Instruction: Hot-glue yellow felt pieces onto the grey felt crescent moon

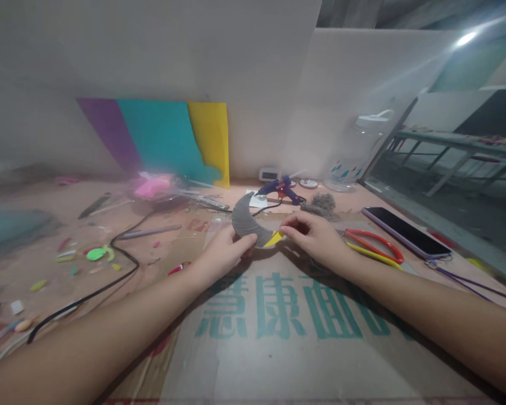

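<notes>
A crescent moon shape (245,216), mostly wrapped in grey yarn, is held up above the cardboard. Its lower right tip shows bare yellow. My left hand (231,246) pinches the wrapped lower part between thumb and fingers. At the yellow tip, my right hand (307,233) has its thumb and forefinger pressed together; any yarn end between them is too small to make out. Behind the crescent lies a blue glue gun (283,188) with a small red light. A tangle of grey yarn (320,206) rests to its right.
Scissors with red and yellow handles (373,246) and a phone (405,230) lie at the right. A clear bottle (354,152) stands behind. Leftward are a black cable (130,259), a pink bundle in plastic (154,187) and several scraps. Coloured sheets (160,135) lean on the wall.
</notes>
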{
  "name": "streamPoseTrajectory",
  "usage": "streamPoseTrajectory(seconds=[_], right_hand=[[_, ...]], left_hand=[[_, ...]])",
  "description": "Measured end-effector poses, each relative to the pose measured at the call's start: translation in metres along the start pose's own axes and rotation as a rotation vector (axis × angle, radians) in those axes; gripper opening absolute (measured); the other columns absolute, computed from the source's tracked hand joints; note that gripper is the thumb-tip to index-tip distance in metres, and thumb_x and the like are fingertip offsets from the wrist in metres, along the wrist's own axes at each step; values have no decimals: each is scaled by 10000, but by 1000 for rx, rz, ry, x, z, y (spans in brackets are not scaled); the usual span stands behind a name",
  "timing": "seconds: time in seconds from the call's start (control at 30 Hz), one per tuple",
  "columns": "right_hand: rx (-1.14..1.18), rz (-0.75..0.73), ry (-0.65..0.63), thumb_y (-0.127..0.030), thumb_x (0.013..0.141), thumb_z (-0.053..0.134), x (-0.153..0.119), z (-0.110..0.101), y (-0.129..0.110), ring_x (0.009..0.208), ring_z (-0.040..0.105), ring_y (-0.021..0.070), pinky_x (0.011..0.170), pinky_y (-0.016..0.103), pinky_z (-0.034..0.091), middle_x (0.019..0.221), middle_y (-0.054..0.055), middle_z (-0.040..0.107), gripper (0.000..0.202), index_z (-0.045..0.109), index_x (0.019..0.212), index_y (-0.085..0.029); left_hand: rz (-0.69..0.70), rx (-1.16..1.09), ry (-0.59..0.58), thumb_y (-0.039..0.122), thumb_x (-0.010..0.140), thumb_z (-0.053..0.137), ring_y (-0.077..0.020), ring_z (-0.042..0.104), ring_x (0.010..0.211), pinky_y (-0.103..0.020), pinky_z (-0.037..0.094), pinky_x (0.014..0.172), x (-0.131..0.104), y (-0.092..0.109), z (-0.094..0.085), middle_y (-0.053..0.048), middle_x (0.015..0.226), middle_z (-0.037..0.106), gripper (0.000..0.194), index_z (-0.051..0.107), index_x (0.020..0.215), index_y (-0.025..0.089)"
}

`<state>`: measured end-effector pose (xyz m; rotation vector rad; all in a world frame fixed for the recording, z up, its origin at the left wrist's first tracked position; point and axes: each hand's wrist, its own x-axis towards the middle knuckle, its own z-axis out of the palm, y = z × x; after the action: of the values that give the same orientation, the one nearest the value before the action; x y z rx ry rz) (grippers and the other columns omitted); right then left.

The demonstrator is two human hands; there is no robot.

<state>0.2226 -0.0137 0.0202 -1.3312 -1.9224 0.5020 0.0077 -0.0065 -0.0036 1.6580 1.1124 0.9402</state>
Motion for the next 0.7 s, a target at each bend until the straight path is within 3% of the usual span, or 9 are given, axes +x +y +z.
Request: streamPoseTrajectory(seconds=[0.13, 0.33, 0.5, 0.7], right_hand=[[100, 103, -58, -382, 831, 602, 0, 0, 1, 524, 527, 132, 501, 251, 404, 627, -7, 603, 219, 663, 845, -172], [196, 134, -94, -394, 827, 612, -1, 2, 2, 464, 497, 114, 461, 240, 381, 580, -20, 586, 232, 659, 847, -168], [254, 165, -122, -408, 812, 633, -2, 2, 0, 450, 480, 107, 439, 233, 367, 573, -30, 571, 241, 656, 843, -170], [129, 70, -111, -341, 839, 598, -3, 5, 2, 561, 519, 118, 514, 249, 402, 784, 30, 668, 238, 707, 971, -176]], left_hand=[[-29, -69, -43, 394, 763, 553, -114, 497, 537, -229, 372, 526, -2, 5, 0, 12, 575, 552, 250, 530, 653, 169], [-103, -95, -109, 399, 753, 542, -89, 409, 439, -224, 282, 431, -7, 15, -1, 7, 557, 552, 255, 529, 644, 170], [-75, -91, -178, 418, 751, 570, -107, 471, 520, -221, 309, 461, -8, 12, -6, -6, 601, 584, 277, 550, 647, 162], [-110, -135, -162, 425, 759, 595, -125, 509, 535, -228, 306, 449, -7, 8, -7, -7, 614, 595, 267, 569, 702, 166]])
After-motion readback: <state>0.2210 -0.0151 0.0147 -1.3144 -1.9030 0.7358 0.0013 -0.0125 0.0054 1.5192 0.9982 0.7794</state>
